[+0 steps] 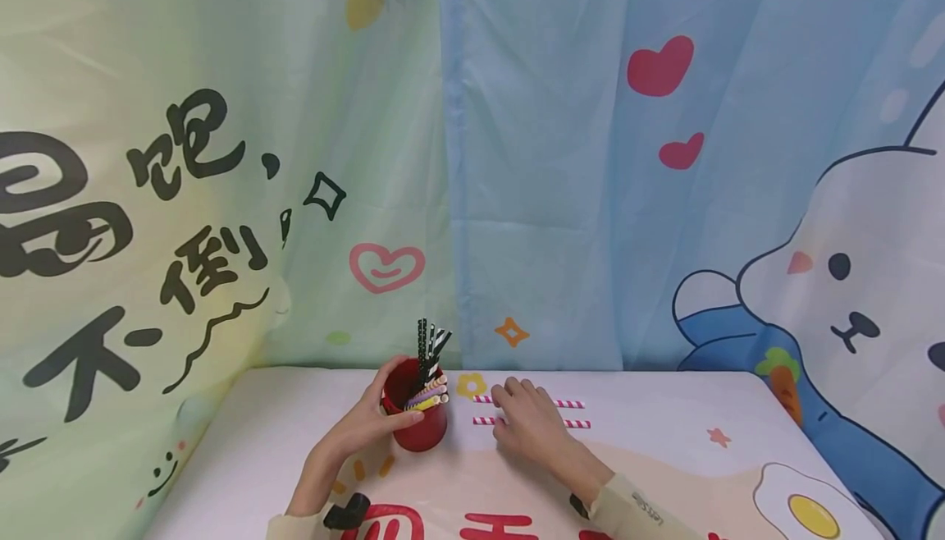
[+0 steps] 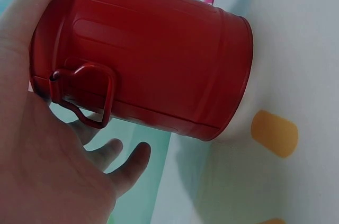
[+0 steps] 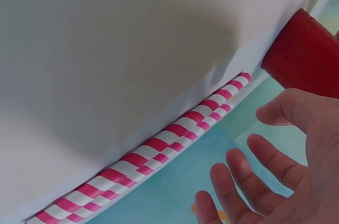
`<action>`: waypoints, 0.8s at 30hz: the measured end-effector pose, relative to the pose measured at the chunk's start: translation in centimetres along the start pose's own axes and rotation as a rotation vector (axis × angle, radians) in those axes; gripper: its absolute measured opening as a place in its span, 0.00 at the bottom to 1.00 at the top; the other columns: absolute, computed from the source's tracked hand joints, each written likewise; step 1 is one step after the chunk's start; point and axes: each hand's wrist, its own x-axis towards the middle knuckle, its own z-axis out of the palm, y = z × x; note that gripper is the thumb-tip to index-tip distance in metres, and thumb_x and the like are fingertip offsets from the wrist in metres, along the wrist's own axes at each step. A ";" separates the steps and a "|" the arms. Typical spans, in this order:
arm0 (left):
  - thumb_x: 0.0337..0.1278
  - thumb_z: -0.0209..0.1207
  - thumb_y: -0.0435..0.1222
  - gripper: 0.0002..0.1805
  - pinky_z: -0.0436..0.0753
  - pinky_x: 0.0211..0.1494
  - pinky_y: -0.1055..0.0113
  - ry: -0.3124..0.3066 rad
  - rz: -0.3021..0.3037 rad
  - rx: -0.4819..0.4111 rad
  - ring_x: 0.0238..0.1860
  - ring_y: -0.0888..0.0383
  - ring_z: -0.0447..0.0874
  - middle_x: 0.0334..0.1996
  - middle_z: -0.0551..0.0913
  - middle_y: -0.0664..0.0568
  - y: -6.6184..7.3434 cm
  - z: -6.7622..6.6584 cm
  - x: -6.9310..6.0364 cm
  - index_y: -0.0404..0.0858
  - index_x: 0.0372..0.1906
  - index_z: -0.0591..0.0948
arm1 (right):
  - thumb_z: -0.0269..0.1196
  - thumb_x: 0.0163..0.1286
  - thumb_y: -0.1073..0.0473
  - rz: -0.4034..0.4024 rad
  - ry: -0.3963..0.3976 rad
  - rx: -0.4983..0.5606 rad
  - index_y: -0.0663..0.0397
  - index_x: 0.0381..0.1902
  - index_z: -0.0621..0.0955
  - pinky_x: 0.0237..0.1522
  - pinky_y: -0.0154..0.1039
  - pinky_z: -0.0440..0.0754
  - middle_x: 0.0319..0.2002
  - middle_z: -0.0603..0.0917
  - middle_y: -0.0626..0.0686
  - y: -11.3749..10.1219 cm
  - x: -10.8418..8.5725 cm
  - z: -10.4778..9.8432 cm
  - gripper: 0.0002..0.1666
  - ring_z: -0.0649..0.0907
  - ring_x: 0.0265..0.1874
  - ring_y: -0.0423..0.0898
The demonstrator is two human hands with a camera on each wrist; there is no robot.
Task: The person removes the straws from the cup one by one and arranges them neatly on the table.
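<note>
A red metal bucket (image 1: 421,435) (image 2: 148,54) with a small side handle holds several patterned paper straws (image 1: 424,355), black-and-white, purple and yellow. My left hand (image 1: 362,423) (image 2: 53,166) grips it near the rim, thumb on one side and fingers on the other. Two pink-and-white striped straws (image 1: 577,424) (image 3: 159,144) lie side by side, with a gap, on the table right of the bucket. Over them is my right hand (image 1: 527,423) (image 3: 318,155), fingers apart and slightly bent, nothing held. The head view hides the straws' middles beneath this hand.
The table (image 1: 244,433) has a printed cover with a fried egg (image 1: 768,482) at the right and red lettering at the front. Behind it hangs a printed curtain (image 1: 539,154). In the right wrist view, the bucket (image 3: 307,54) stands beyond my thumb.
</note>
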 end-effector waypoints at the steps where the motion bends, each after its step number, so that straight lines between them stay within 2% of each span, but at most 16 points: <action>1: 0.49 0.74 0.47 0.53 0.76 0.66 0.40 0.000 0.000 -0.002 0.75 0.45 0.59 0.74 0.64 0.50 0.0 0.0 0.0 0.56 0.77 0.54 | 0.72 0.58 0.52 0.002 -0.004 0.002 0.46 0.44 0.80 0.46 0.46 0.81 0.39 0.80 0.48 -0.1 0.0 -0.1 0.18 0.78 0.41 0.46; 9: 0.49 0.74 0.47 0.53 0.76 0.66 0.40 -0.003 -0.004 -0.015 0.75 0.45 0.59 0.73 0.64 0.49 0.1 0.0 -0.1 0.55 0.77 0.54 | 0.72 0.59 0.52 -0.009 0.017 -0.003 0.46 0.46 0.79 0.45 0.45 0.81 0.39 0.80 0.47 -0.5 0.2 -0.5 0.18 0.78 0.41 0.46; 15: 0.49 0.74 0.46 0.53 0.76 0.66 0.40 -0.002 -0.013 -0.029 0.75 0.45 0.59 0.73 0.64 0.50 0.1 0.0 -0.1 0.57 0.77 0.55 | 0.71 0.60 0.51 -0.003 0.022 0.050 0.47 0.50 0.80 0.47 0.46 0.82 0.42 0.80 0.48 -0.9 0.2 -1.1 0.22 0.78 0.43 0.46; 24: 0.49 0.74 0.46 0.53 0.75 0.67 0.39 -0.004 -0.010 -0.033 0.75 0.47 0.59 0.73 0.64 0.50 0.1 -0.1 -0.1 0.56 0.78 0.54 | 0.69 0.59 0.52 -0.022 0.086 0.143 0.46 0.42 0.81 0.39 0.41 0.77 0.36 0.77 0.44 -2.1 0.3 -2.1 0.14 0.75 0.36 0.42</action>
